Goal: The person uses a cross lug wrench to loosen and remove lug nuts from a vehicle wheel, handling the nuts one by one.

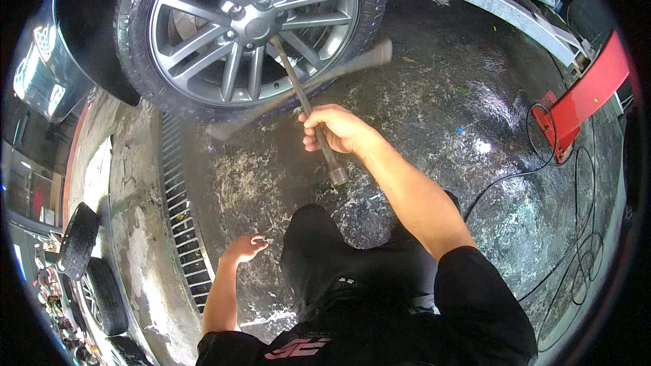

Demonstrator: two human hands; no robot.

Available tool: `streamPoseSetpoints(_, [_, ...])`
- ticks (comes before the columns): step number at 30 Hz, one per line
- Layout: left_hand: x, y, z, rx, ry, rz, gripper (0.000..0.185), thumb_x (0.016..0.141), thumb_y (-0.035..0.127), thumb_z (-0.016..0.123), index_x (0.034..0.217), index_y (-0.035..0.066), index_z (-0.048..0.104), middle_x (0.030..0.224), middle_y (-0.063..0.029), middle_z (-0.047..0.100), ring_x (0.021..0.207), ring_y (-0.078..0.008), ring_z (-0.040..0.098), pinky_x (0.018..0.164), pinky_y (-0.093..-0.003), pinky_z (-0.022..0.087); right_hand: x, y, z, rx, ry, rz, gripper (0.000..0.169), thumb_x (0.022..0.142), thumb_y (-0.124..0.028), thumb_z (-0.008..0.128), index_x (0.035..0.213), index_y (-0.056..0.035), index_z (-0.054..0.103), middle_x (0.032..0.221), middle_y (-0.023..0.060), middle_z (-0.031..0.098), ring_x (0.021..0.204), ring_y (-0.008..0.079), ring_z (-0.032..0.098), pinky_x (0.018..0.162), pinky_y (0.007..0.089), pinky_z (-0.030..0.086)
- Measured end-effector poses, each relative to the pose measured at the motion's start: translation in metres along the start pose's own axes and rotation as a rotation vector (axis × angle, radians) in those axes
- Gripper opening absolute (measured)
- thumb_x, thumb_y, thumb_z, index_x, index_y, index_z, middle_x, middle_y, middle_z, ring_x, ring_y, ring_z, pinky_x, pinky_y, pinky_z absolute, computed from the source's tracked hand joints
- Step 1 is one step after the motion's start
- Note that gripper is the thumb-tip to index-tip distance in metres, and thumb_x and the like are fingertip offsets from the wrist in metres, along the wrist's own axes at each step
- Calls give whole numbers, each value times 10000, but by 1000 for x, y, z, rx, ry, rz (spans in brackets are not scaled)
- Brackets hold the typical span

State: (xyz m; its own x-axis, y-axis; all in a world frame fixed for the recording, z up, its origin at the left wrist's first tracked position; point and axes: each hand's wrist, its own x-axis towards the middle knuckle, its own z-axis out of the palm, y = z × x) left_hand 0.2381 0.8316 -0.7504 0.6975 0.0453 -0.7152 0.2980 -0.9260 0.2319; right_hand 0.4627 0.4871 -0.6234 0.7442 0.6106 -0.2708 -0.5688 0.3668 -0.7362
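My right hand [330, 128] is wrapped around one bar of a four-way lug wrench [291, 72]. The far end of that bar meets the wheel just below the centre cap, at a lug nut position hidden by the tool. A blurred cross bar runs slantwise behind my hand, and an open socket end points back towards me. The grey alloy wheel [257, 25], with paired spokes and several visible lug nuts, sits in a black tyre [374, 5] on a vehicle. Lower down, my left hand [246, 247] hangs with loosely bent fingers and holds nothing, left of my knee.
A slotted floor drain grate [185, 213] runs along the left. Loose tyres [104, 295] lie beyond it. To the right are a red metal lift part [585, 96], a black cable [501, 178] and a grey lift arm [513, 12]. The concrete floor [407, 147] looks wet and stained.
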Motion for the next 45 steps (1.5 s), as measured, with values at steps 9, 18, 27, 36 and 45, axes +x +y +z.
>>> streamPoseSetpoints(9, [8,-3,14,-43,-18,6,593,890,488,618,1330,98,537,1189,-143,654,1110,-286,622,916,-364,484,3,1,12,72,-73,-6,106,831,-54,559,927,-8,551,679,60,583,630,222,644,649,396,576])
streamPoseSetpoints(18, [-2,-1,22,-44,-23,-24,647,877,508,621,1337,63,524,1208,-166,640,1121,-304,614,929,-371,487,8,3,9,84,16,30,172,793,-89,588,948,-26,550,680,48,570,636,202,638,657,381,579])
streamPoseSetpoints(27, [2,-21,36,-153,-45,-37,642,875,509,621,1339,75,523,1212,-160,638,1125,-305,612,931,-369,492,9,8,9,7,139,48,163,858,-171,617,953,-40,595,669,-11,578,637,126,633,601,301,583])
streamPoseSetpoints(36, [-9,-10,40,-60,-11,-64,587,903,444,624,1343,70,516,1210,-116,651,1114,-258,625,916,-340,489,12,10,15,132,121,117,260,974,-319,538,834,-103,507,567,-68,379,432,60,336,420,243,314])
streamPoseSetpoints(45, [-7,-20,56,-103,-45,-58,654,868,530,617,1338,84,528,1218,-121,644,1140,-294,606,956,-367,471,19,23,7,-171,187,-89,266,998,-319,508,851,-105,448,565,-46,378,402,72,333,372,258,295])
